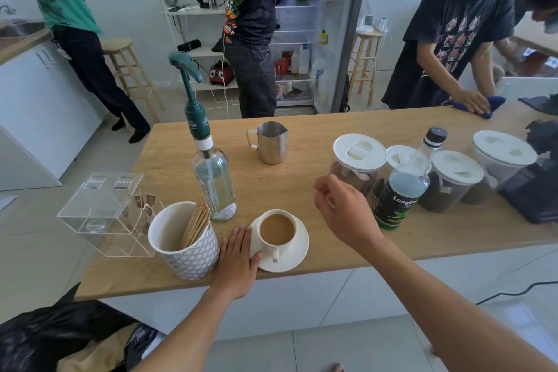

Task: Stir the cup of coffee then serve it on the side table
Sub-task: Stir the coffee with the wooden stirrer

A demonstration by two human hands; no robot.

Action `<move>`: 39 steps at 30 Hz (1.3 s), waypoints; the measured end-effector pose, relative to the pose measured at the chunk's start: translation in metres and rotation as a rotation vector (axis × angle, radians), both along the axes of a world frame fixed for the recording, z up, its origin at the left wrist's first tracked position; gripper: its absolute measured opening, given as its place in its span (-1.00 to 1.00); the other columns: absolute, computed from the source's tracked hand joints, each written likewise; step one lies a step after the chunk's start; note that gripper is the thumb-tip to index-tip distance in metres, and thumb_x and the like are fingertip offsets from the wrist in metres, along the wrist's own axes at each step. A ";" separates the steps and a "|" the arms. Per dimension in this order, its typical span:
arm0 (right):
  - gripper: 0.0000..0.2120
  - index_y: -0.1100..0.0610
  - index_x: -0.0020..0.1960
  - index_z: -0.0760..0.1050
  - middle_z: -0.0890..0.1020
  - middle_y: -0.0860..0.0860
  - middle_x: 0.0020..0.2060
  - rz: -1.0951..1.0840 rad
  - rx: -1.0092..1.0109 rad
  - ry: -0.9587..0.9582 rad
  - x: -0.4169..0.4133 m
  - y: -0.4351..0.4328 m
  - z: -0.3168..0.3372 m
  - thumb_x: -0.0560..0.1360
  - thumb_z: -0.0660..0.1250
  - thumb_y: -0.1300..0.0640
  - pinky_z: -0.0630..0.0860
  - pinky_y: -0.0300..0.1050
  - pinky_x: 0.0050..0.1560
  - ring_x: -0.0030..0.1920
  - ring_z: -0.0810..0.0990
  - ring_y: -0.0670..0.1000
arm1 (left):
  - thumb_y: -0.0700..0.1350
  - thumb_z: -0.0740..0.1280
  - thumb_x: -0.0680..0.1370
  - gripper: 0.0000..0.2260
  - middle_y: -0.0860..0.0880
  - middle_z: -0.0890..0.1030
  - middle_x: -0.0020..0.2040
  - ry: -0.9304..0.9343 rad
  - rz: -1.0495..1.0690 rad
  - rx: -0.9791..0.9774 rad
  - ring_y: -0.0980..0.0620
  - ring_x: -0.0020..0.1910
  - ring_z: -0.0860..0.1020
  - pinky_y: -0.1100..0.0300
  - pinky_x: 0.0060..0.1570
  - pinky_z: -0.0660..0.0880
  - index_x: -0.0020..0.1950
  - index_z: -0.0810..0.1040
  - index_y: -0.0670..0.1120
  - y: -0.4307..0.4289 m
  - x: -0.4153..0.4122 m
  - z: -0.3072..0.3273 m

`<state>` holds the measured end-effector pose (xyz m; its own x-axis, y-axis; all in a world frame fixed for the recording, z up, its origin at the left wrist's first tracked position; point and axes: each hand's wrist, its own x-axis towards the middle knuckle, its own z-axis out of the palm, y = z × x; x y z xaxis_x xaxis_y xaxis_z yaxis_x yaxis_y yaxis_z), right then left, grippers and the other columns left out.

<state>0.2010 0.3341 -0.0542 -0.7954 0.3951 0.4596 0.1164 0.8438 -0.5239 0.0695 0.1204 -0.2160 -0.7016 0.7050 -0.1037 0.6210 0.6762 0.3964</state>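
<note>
Our left hand (237,260) lies flat on the bench (302,178), thumb touching the saucer (297,251); right hand (344,208) hovers half-curled, empty. No stirrer in the coffee (277,229); serving remains.

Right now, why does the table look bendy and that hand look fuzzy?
In the head view, the wide-angle lens bows the wooden table edge and tilts the pump bottle; the right hand above the table is blurred, probably by motion, while the left hand beside the coffee cup is sharper; soft daylight gives only faint shadows.
</note>
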 end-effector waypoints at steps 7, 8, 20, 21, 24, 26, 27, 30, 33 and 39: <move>-0.96 -0.02 -0.01 0.41 0.64 -0.11 -0.19 0.011 -0.293 0.043 -0.006 -0.008 0.009 0.60 0.22 0.04 0.61 -0.04 -0.12 -0.13 0.62 -0.11 | 0.10 -0.07 0.68 -0.43 -0.01 -0.15 0.63 -0.018 -0.022 -0.023 0.05 0.58 -0.26 0.06 0.53 -0.31 0.61 -0.21 -0.06 0.000 0.002 0.006; -0.95 -0.04 -0.02 0.40 0.65 -0.10 -0.20 0.020 -0.326 0.041 -0.007 -0.010 0.008 0.60 0.20 0.01 0.61 -0.04 -0.12 -0.13 0.64 -0.10 | 0.10 -0.08 0.68 -0.43 -0.02 -0.16 0.63 -0.020 -0.024 -0.030 0.05 0.58 -0.27 0.05 0.53 -0.31 0.61 -0.21 -0.06 0.000 0.002 0.006; -0.88 0.03 0.00 0.47 0.68 0.00 -0.25 -0.019 -0.303 -0.163 -0.012 -0.012 -0.013 0.62 0.18 0.05 0.61 0.13 -0.14 -0.20 0.65 0.03 | 0.10 -0.10 0.68 -0.44 -0.02 -0.21 0.63 0.019 -0.023 -0.082 0.03 0.58 -0.28 0.03 0.53 -0.30 0.60 -0.24 -0.05 0.002 0.003 0.004; -0.88 0.02 0.00 0.49 0.69 -0.05 -0.23 0.003 -0.323 -0.181 -0.013 -0.015 -0.014 0.63 0.19 0.04 0.62 0.08 -0.12 -0.18 0.66 -0.01 | 0.11 -0.11 0.68 -0.44 -0.02 -0.21 0.63 0.024 -0.023 -0.081 0.03 0.58 -0.27 0.03 0.53 -0.30 0.60 -0.24 -0.05 0.001 0.003 0.004; -0.86 -0.05 -0.03 0.51 0.68 -0.17 -0.25 0.069 -0.341 -0.238 -0.014 -0.022 -0.015 0.62 0.19 0.03 0.62 -0.04 -0.13 -0.19 0.65 -0.13 | 0.11 -0.11 0.68 -0.44 -0.01 -0.21 0.63 0.030 -0.023 -0.086 0.03 0.58 -0.28 0.04 0.53 -0.30 0.60 -0.24 -0.05 0.001 0.002 0.003; -0.83 -0.03 -0.06 0.52 0.68 -0.19 -0.28 0.079 -0.314 -0.279 -0.013 -0.024 -0.015 0.62 0.17 0.02 0.63 0.00 -0.17 -0.24 0.65 -0.12 | 0.11 -0.11 0.68 -0.43 -0.01 -0.21 0.63 0.030 -0.022 -0.082 0.04 0.57 -0.28 0.05 0.53 -0.32 0.60 -0.24 -0.05 0.001 0.002 0.002; -0.81 -0.01 -0.06 0.53 0.68 -0.16 -0.29 0.069 -0.276 -0.294 -0.013 -0.022 -0.015 0.62 0.16 0.02 0.63 0.04 -0.19 -0.27 0.64 -0.10 | 0.11 -0.11 0.68 -0.43 -0.01 -0.21 0.63 0.027 -0.021 -0.077 0.04 0.57 -0.29 0.06 0.53 -0.32 0.60 -0.24 -0.05 0.001 0.002 0.001; -0.78 0.04 -0.03 0.52 0.68 -0.06 -0.28 0.007 -0.136 -0.308 -0.012 -0.014 -0.014 0.63 0.14 0.01 0.62 0.10 -0.21 -0.29 0.64 -0.03 | 0.11 -0.10 0.68 -0.44 -0.01 -0.21 0.63 0.031 -0.019 -0.074 0.04 0.57 -0.28 0.06 0.52 -0.32 0.60 -0.23 -0.05 0.002 0.002 0.000; -0.80 0.06 0.02 0.52 0.69 -0.07 -0.22 0.005 -0.132 -0.293 -0.013 -0.010 -0.014 0.64 0.15 0.02 0.62 0.07 -0.15 -0.22 0.65 -0.03 | 0.10 -0.09 0.68 -0.44 -0.01 -0.19 0.63 0.048 -0.017 -0.084 0.02 0.58 -0.26 0.04 0.53 -0.30 0.61 -0.22 -0.06 0.002 0.001 -0.001; -0.83 0.02 0.02 0.57 0.69 -0.16 -0.21 0.135 -0.259 -0.317 -0.014 -0.023 -0.015 0.62 0.20 0.06 0.56 -0.18 -0.14 -0.18 0.62 -0.17 | 0.10 -0.09 0.68 -0.44 -0.02 -0.18 0.63 0.059 -0.018 -0.078 0.02 0.58 -0.26 0.04 0.53 -0.30 0.61 -0.21 -0.07 0.001 0.001 -0.003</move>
<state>0.1868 0.3115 -0.0695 -0.9337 0.3480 0.0837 0.2031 0.7077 -0.6767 0.0707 0.1217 -0.2188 -0.6952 0.7092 -0.1174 0.6543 0.6919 0.3054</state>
